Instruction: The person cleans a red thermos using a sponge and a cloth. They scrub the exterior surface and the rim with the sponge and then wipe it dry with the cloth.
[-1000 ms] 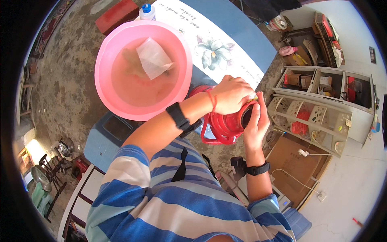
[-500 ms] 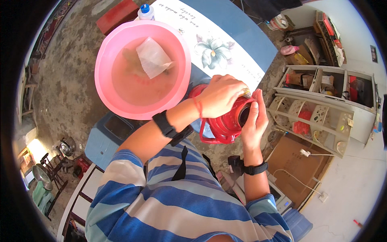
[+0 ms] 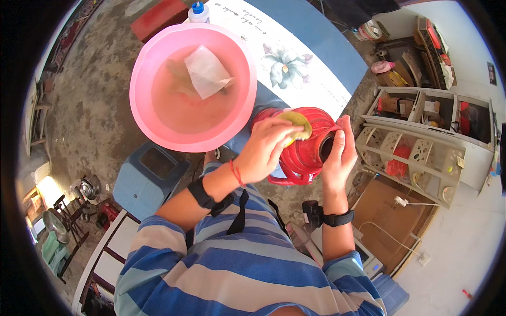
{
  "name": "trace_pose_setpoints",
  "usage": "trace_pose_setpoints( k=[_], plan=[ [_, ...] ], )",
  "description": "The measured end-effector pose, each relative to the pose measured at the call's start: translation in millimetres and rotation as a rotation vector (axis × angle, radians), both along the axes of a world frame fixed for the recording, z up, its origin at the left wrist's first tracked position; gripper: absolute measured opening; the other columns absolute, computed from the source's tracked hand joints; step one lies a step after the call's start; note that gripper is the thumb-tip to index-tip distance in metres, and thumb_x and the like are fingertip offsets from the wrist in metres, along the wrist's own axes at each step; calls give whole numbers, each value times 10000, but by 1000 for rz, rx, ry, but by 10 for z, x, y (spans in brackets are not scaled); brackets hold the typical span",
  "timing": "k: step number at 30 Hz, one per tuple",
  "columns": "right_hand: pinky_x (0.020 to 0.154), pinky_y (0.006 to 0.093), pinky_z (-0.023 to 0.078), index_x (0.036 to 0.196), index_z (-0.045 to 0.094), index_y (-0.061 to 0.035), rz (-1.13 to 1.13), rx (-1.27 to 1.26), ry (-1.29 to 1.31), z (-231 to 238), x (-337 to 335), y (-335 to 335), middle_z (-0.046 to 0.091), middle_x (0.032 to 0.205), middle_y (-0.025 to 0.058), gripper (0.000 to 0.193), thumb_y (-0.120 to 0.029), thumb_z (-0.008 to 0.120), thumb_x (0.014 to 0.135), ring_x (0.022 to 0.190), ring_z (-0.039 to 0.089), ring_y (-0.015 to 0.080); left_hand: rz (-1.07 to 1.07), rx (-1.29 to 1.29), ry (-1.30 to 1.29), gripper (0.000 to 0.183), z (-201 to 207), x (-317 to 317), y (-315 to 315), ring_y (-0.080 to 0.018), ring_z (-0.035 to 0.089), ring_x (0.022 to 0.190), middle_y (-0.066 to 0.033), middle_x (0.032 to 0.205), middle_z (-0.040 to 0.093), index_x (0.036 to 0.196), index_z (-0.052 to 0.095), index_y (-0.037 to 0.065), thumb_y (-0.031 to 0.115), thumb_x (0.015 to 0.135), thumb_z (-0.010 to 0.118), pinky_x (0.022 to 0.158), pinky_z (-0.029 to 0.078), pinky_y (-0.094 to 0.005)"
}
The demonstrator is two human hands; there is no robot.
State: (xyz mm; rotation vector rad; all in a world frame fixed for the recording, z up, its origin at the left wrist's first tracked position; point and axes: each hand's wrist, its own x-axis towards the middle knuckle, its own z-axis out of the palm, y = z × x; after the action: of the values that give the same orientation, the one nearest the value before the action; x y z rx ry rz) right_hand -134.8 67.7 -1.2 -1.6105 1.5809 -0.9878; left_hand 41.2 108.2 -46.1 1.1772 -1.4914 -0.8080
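A red thermos flask [image 3: 300, 158] lies tilted on its side at the table's near edge, its dark open mouth facing right and its handle toward me. My right hand [image 3: 340, 160] holds it by the rim of the mouth, fingers along the far side. In my left hand [image 3: 266, 150] is a yellow-green sponge [image 3: 300, 122], pressed against the flask's upper body. Left of the flask stands a pink basin [image 3: 138, 97] of cloudy water. A whitish sheet or cloth [image 3: 206, 72] floats in it.
The table [image 3: 337, 45] is blue with a white flower-printed cover [image 3: 258, 31]. A white bottle with a blue cap [image 3: 198, 15] stands behind the basin, near a red block [image 3: 158, 20]. A blue plastic stool [image 3: 134, 184] is at the left. Shelves [image 3: 411, 152] line the right wall.
My left hand has drawn back left from the flask's neck to its body, bringing the sponge into plain sight. My right hand stays at the mouth.
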Motion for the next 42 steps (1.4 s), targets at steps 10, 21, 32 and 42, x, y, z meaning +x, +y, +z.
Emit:
trace_pose_setpoints(
  k=[10, 21, 32, 42],
  plan=[
    [1055, 361, 395, 1414, 393, 80, 6, 20, 29, 15, -9, 20, 523, 1358, 256, 464, -198, 414, 1043, 1262, 517, 284, 160, -45, -32, 277, 43, -211, -6, -316, 530, 1129, -140, 1163, 603, 1182, 626, 46, 55, 928, 517, 993, 383, -424],
    [1063, 366, 388, 1400, 404, 96, 36, -24, 47, -19, 7, 17, 501, 1377, 269, 462, -180, 431, 1030, 1287, 495, 299, -69, -120, -99, 294, -5, -192, -376, -265, 540, 1135, -70, 1146, 640, 1186, 633, 97, 58, 906, 549, 1002, 370, -429],
    [1058, 366, 393, 1408, 389, 98, 63, 12, 66, 88, 86, 9, 509, 1371, 264, 485, -203, 435, 1031, 1271, 509, 286, -515, 19, -176, 219, 42, -231, -953, -290, 586, 1042, -66, 1030, 665, 1045, 683, 122, 74, 880, 547, 935, 414, -437],
    [1060, 361, 390, 1400, 393, 106, 37, -9, 19, 14, 61, -33, 502, 1374, 274, 480, -204, 429, 1034, 1285, 498, 302, 11, -56, 46, 321, 70, -118, -71, -267, 547, 1118, -42, 1210, 647, 1135, 676, 94, -25, 880, 522, 995, 376, -418]
  ],
)
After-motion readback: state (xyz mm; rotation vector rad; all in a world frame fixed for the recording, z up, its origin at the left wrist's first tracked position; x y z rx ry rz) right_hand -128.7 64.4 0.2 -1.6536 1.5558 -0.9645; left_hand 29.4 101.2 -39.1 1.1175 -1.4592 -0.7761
